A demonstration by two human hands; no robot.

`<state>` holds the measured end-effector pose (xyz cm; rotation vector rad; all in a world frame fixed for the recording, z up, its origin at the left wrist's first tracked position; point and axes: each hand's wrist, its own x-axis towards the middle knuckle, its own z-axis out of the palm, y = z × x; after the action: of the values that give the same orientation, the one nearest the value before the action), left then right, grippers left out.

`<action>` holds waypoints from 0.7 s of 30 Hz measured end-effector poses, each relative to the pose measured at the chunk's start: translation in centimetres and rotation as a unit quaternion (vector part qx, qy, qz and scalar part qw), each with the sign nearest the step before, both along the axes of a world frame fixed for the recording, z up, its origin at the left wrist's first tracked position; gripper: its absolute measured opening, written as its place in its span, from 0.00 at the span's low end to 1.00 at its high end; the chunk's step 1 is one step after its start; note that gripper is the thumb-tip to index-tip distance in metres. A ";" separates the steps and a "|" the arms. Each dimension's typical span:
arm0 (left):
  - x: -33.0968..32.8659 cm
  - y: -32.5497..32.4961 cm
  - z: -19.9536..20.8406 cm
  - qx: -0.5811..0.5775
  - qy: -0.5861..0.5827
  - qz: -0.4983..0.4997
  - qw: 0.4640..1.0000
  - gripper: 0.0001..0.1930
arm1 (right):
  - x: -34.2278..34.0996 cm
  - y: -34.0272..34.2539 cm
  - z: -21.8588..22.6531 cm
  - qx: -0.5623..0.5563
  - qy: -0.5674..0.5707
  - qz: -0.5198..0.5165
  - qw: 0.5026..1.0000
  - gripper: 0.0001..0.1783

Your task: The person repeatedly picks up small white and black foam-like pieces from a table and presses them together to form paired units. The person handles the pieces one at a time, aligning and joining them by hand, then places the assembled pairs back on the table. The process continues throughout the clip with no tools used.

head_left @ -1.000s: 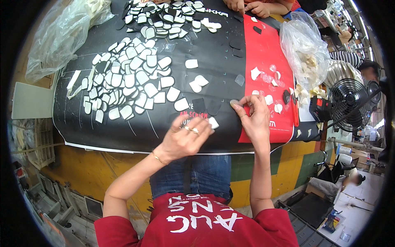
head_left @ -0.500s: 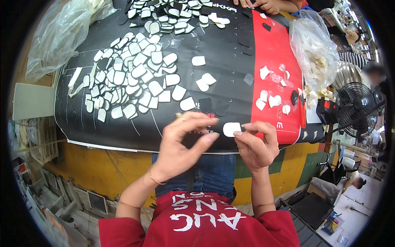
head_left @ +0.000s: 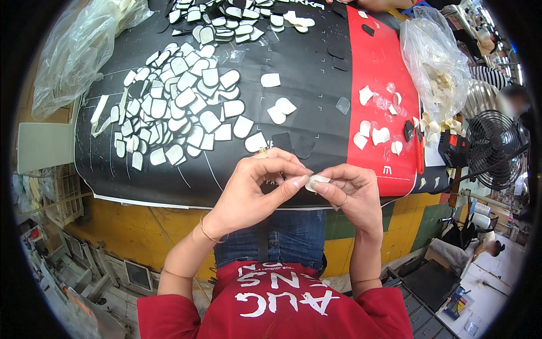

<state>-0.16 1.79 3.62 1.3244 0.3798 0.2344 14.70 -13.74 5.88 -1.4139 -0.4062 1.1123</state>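
Above the near edge of the table, my left hand (head_left: 251,183) and my right hand (head_left: 355,195) meet over a small white round-ended patch (head_left: 318,180). My right thumb and fingers pinch the patch, which looks tilted and bent. Closed at its left edge are my left thumb and forefinger; the fingertips partly cover it. To the left lies a large heap of similar white-faced patches with black edges (head_left: 186,97). A few lie apart from it, among them a single patch (head_left: 270,80) and an overlapping pair (head_left: 281,111).
The black and red mat (head_left: 316,51) covers the table. White scraps (head_left: 381,135) lie on its red strip. Clear plastic bags (head_left: 432,62) (head_left: 84,51) sit at both far sides. A black fan (head_left: 492,150) stands at right. Another person's arm (head_left: 378,4) shows at the far edge.
My left hand has moved right and closed on the patch's edge. The patch, flat and facing up before, is now tilted and bent between both hands. The other person's hands have mostly left the view.
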 end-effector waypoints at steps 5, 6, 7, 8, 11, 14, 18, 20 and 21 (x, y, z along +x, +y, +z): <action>0.5 -0.1 -0.3 -0.076 0.012 -0.017 0.997 0.06 | 0.5 -0.2 0.1 -0.011 0.026 0.025 0.999 0.11; 0.6 -0.2 -0.4 -0.077 0.003 -0.010 0.997 0.06 | 0.7 -0.4 0.1 -0.005 0.035 0.037 0.999 0.11; 0.7 -0.3 -0.4 -0.079 0.000 -0.004 0.997 0.06 | 0.9 -0.5 0.1 0.015 0.048 0.047 0.998 0.12; 0.8 -0.5 -0.4 -0.035 0.000 0.018 0.999 0.05 | 1.1 -0.6 0.0 0.006 0.047 0.047 0.998 0.12; 0.8 -0.8 -0.2 0.181 -0.017 0.097 0.979 0.04 | 1.5 -0.6 -0.6 0.027 0.086 0.039 0.995 0.14; 0.6 -0.9 -0.2 0.505 -0.116 0.145 0.843 0.04 | 1.9 -0.7 -1.2 0.042 0.151 0.044 0.987 0.19; 0.2 -1.4 -0.8 0.685 -0.229 0.092 0.685 0.07 | 2.3 -1.0 -1.0 -0.012 0.162 0.097 0.982 0.17; 0.2 -1.5 -1.3 0.695 -0.254 0.072 0.669 0.07 | 2.5 -1.0 -0.8 -0.033 0.144 0.113 0.982 0.14; 0.1 -1.4 -1.6 0.703 -0.259 0.071 0.659 0.08 | 2.7 -0.9 -0.7 -0.035 0.140 0.102 0.984 0.13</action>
<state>-0.02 0.42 1.99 2.6380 -0.3398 1.1905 17.38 -14.67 5.19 -1.2738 -0.3160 1.4824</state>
